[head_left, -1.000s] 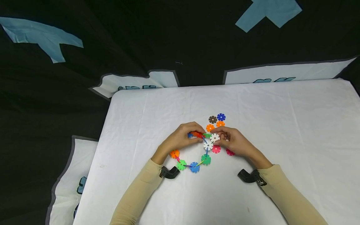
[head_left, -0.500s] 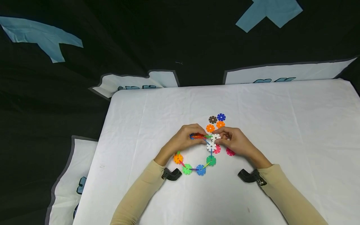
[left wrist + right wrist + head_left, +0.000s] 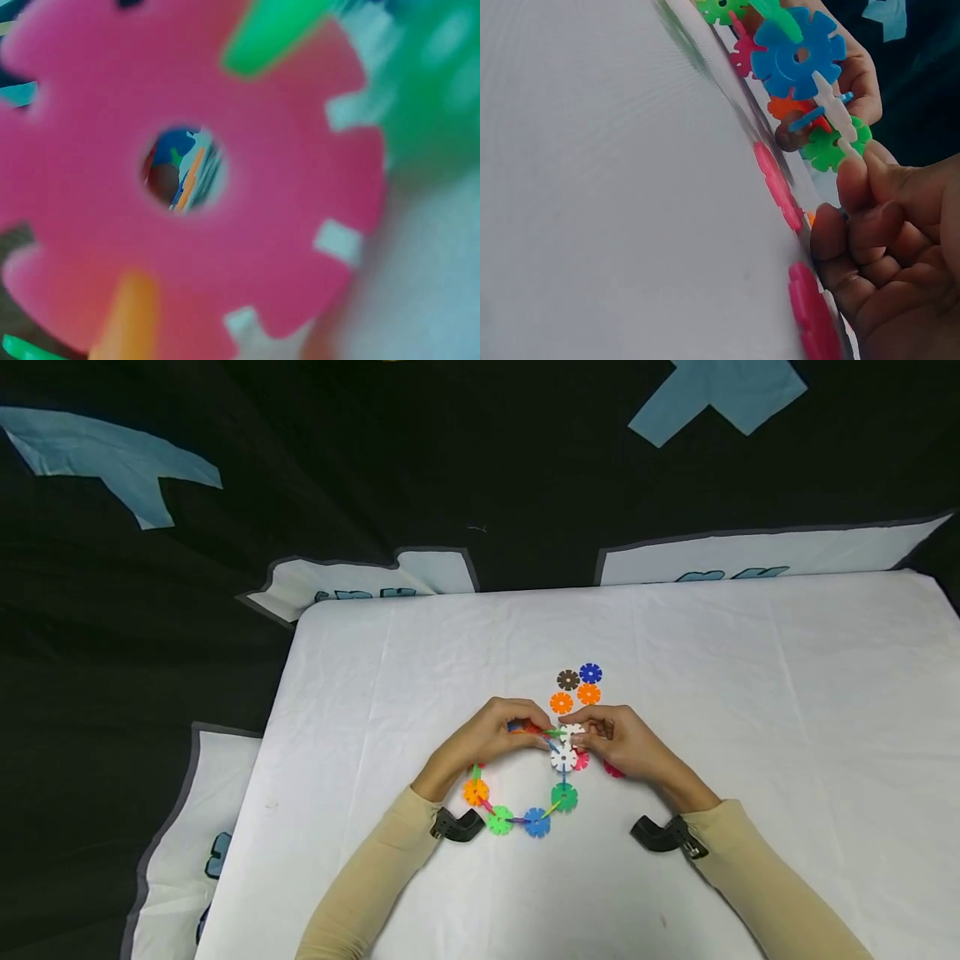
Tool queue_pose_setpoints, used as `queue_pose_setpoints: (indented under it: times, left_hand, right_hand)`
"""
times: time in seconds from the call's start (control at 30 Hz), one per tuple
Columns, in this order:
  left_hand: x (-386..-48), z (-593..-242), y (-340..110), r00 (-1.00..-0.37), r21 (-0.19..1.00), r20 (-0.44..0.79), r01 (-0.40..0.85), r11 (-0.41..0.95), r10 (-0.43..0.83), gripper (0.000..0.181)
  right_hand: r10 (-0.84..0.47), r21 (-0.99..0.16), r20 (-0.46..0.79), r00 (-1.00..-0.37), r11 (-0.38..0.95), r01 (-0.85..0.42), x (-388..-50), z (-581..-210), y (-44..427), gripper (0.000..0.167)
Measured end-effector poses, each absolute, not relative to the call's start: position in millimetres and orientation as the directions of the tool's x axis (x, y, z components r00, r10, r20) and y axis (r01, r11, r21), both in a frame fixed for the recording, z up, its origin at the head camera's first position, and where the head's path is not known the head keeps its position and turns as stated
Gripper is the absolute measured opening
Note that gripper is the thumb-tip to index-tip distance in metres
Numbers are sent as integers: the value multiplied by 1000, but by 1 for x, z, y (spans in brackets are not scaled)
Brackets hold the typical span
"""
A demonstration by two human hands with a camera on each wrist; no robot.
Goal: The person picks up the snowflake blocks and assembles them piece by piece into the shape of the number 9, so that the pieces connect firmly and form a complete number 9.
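Observation:
A chain of colourful notched plastic discs curves over the white table. At its upper part my left hand (image 3: 504,728) grips linked discs, including a red disc (image 3: 531,727). My right hand (image 3: 618,739) pinches a white disc (image 3: 573,730) between thumb and fingertips. That disc's edge meets a green disc (image 3: 823,154) in the right wrist view; whether it is slotted in, I cannot tell. Just below sits a second white disc (image 3: 564,758), linked to a dark green disc (image 3: 564,797). Close up, a pink disc (image 3: 277,172) fills the left wrist view and hides the left fingers.
Beyond the hands lie loose discs: brown (image 3: 568,680), dark blue (image 3: 591,673) and two orange, one the nearer orange disc (image 3: 561,702). Pink discs, one a pink disc (image 3: 810,311), lie by the right hand. White cloth (image 3: 750,693) covers the table.
My left hand and the chain have shifted right, then slightly towards me. The white disc in my right hand stays close to the green disc. The loose discs have not moved.

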State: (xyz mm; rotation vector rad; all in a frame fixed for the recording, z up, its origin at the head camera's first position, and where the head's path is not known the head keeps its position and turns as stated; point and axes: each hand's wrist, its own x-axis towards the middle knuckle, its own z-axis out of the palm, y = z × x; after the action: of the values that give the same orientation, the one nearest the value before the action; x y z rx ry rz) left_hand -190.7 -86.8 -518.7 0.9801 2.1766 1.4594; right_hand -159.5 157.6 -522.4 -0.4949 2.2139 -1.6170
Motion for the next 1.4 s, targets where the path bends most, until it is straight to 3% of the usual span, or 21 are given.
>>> queue_pose_setpoints:
  times: [0.2, 0.37, 0.53, 0.7, 0.9, 1.17, 1.4]
  left_hand:
    - [-191, -517, -86, -705, 898, 88, 361, 249, 703, 18]
    - [-192, -516, -89, -706, 875, 35, 363, 319, 707, 27]
    - [-192, -516, -95, -700, 855, 6, 374, 359, 714, 35]
    - [-192, -515, -97, -690, 848, 12, 391, 358, 724, 37]
    - [-191, -513, -96, -695, 828, 22, 415, 377, 718, 37]
    - [-190, -510, -89, -681, 800, -2, 438, 409, 732, 36]
    - [-187, -504, -83, -698, 718, -59, 467, 516, 714, 40]
  right_hand:
    - [-488, -925, -15, -872, 337, -173, -163, -514, 167, 30]
    - [-484, -810, 53, -873, 491, -321, -170, -508, 193, 32]
    - [-522, -686, -34, -852, 632, -360, -174, -510, 206, 38]
    - [-562, -623, -95, -822, 677, -391, -176, -510, 205, 39]
    - [-584, -609, -84, -808, 671, -422, -174, -507, 203, 33]
    - [-485, -646, -122, -866, 702, -302, -175, -503, 199, 25]
    - [-512, -687, -46, -857, 639, -345, -170, -508, 190, 16]
